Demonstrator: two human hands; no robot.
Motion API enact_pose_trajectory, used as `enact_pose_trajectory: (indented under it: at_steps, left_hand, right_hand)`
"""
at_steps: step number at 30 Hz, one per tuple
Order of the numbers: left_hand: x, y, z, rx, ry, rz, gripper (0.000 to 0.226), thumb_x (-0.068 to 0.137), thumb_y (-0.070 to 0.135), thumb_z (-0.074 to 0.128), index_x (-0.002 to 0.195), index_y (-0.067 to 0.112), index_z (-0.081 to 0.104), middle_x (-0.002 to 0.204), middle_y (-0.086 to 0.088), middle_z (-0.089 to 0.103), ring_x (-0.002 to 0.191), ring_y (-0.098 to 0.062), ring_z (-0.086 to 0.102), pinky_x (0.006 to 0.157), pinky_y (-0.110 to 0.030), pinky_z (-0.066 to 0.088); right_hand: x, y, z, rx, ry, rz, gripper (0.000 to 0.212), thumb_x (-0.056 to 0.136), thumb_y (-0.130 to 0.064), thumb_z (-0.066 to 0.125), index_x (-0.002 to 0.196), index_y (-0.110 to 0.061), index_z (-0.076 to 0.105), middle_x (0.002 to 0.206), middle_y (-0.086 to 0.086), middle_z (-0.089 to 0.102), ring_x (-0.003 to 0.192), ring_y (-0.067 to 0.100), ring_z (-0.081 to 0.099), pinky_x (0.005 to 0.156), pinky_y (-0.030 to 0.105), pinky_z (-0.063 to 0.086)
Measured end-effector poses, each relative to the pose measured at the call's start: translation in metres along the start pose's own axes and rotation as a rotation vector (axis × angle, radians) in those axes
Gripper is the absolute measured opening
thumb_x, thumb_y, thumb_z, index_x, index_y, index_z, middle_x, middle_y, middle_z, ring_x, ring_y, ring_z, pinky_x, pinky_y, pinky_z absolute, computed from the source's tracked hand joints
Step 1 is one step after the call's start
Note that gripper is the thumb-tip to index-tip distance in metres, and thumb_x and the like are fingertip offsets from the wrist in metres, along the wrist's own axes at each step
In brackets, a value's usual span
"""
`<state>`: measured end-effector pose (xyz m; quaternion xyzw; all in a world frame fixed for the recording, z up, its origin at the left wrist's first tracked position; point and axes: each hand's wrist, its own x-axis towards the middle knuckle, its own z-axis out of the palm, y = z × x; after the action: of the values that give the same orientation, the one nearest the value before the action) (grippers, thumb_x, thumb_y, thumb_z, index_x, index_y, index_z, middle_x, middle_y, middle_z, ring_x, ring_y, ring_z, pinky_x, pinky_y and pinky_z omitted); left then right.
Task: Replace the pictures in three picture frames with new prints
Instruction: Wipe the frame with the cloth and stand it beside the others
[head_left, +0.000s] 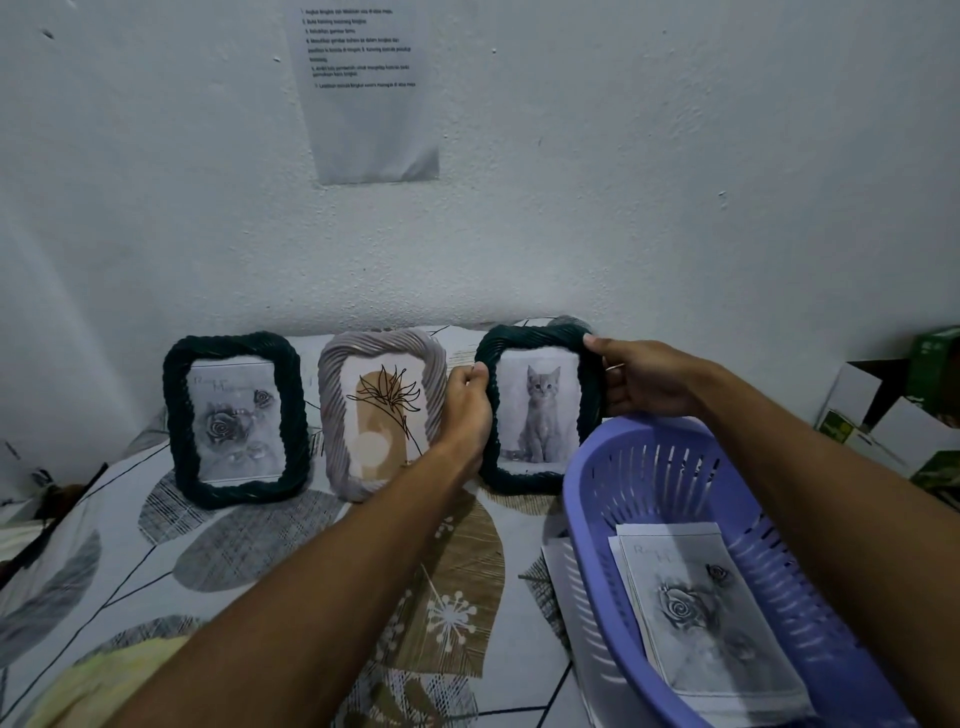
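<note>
Forearms fill the lower view, both reaching out over a leaf-patterned cloth (249, 545) toward the wall (571, 208). Purple basket (623, 452) sits near right, holding loose prints (701, 613); top sheet shows grey roses, at least one more sheet under it, count unclear.

Three frames stand upright in a row by the wall. Left dark green frame (176, 415) holds a rose picture that looks the same as the basket's top sheet. Middle pale grey frame (332, 395) holds a line-drawn flower on tan shapes. Right dark green frame (485, 364) holds a grey kitten picture.

Left hand (467, 410) grips the kitten frame's left edge, fingers curled behind, thumb on the front rim. Right hand (644, 379) grips its upper right edge, thumb on the top corner, fingers wrapped behind. Frame's bottom edge looks down on the cloth or just off it; cannot tell which.

Progress judgement: unclear which pictures are old or new. All three frames are filled and closed from the front, none lies open. So either the kitten frame is being picked up to start, or set back as the last one. Rose copies in both frame and basket don't settle it. A printed instruction sheet (369, 98) is taped to the wall, text too small to read.
</note>
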<state>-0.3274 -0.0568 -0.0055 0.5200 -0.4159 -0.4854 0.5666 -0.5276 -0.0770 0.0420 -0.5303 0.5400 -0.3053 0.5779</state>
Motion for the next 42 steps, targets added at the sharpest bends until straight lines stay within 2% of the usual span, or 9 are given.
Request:
enact_pose_trajectory:
  at_steps: [2,4,6,8,14,19,34,37,42]
  left_hand:
    - [0.001,-0.002,-0.001,0.009,0.006,0.011,0.022,0.103,0.030,0.037,0.087,0.021,0.049,0.091,-0.005,0.055,0.092,-0.023,0.053,0.090,-0.046,0.046]
    - [0.003,-0.004,-0.002,0.032,0.010,0.026,0.020,0.103,0.029,0.037,0.097,0.016,0.051,0.089,-0.001,0.054,0.091,-0.022,0.053,0.081,-0.035,0.045]
    - [0.000,-0.003,-0.002,0.057,0.021,0.049,0.021,0.103,0.028,0.036,0.106,0.014,0.051,0.085,0.004,0.050,0.080,-0.012,0.050,0.066,-0.024,0.039]
    - [-0.003,-0.004,-0.002,0.073,0.034,0.063,0.021,0.103,0.027,0.036,0.106,0.013,0.052,0.082,0.005,0.049,0.074,-0.009,0.046,0.059,-0.022,0.034]
    - [0.002,-0.007,0.001,0.013,0.051,0.057,0.019,0.101,0.027,0.040,0.095,0.012,0.050,0.084,-0.003,0.054,0.083,-0.020,0.051,0.075,-0.033,0.041]
    - [0.008,-0.002,0.003,0.008,0.040,0.087,0.022,0.101,0.029,0.040,0.083,0.018,0.047,0.087,-0.009,0.054,0.084,-0.022,0.052,0.076,-0.036,0.041]
    - [0.006,-0.008,0.002,-0.054,0.009,0.055,0.026,0.101,0.023,0.039,0.079,0.013,0.046,0.075,-0.004,0.053,0.069,-0.016,0.051,0.064,-0.030,0.038]
    - [0.006,-0.008,0.003,-0.031,0.028,0.060,0.023,0.102,0.023,0.037,0.085,0.011,0.047,0.078,-0.003,0.053,0.074,-0.017,0.051,0.068,-0.031,0.039]
    - [0.008,-0.010,0.003,0.035,0.063,0.049,0.025,0.102,0.031,0.036,0.091,0.013,0.049,0.087,-0.009,0.053,0.085,-0.022,0.051,0.077,-0.036,0.041]
  right_hand:
    - [-0.001,0.000,-0.002,-0.046,0.004,0.004,0.043,0.093,-0.046,0.052,0.099,-0.005,0.060,0.091,0.017,0.060,0.083,0.031,0.057,0.081,0.038,0.047]
    - [-0.002,0.000,-0.003,-0.065,0.003,0.012,0.041,0.093,-0.045,0.052,0.095,-0.005,0.062,0.085,0.015,0.061,0.078,0.029,0.058,0.078,0.037,0.048]
    - [-0.003,-0.001,-0.003,-0.074,-0.002,0.020,0.038,0.092,-0.045,0.053,0.086,-0.007,0.061,0.077,0.013,0.056,0.072,0.028,0.055,0.076,0.037,0.048]
    - [-0.002,-0.001,-0.004,-0.083,0.001,0.030,0.036,0.091,-0.044,0.056,0.085,-0.009,0.058,0.075,0.012,0.052,0.071,0.028,0.052,0.076,0.037,0.047]
    - [0.001,0.001,-0.004,-0.059,0.025,-0.005,0.028,0.093,-0.035,0.057,0.102,-0.008,0.058,0.098,0.018,0.051,0.089,0.033,0.048,0.081,0.043,0.046]
    - [0.005,0.000,-0.001,-0.037,0.071,-0.092,0.026,0.097,-0.032,0.052,0.100,-0.008,0.063,0.096,0.013,0.065,0.090,0.033,0.058,0.088,0.046,0.048]
    - [0.008,0.003,0.002,-0.066,0.084,-0.011,0.021,0.097,-0.028,0.050,0.102,-0.009,0.056,0.095,0.016,0.056,0.076,0.028,0.053,0.075,0.038,0.047]
    - [0.008,0.003,0.004,-0.074,0.092,-0.028,0.019,0.097,-0.027,0.050,0.102,-0.009,0.054,0.094,0.015,0.054,0.073,0.027,0.050,0.072,0.037,0.046]
    - [0.006,0.001,0.006,-0.116,0.081,-0.047,0.018,0.099,-0.025,0.049,0.097,-0.008,0.055,0.086,0.012,0.060,0.071,0.029,0.055,0.078,0.043,0.048]
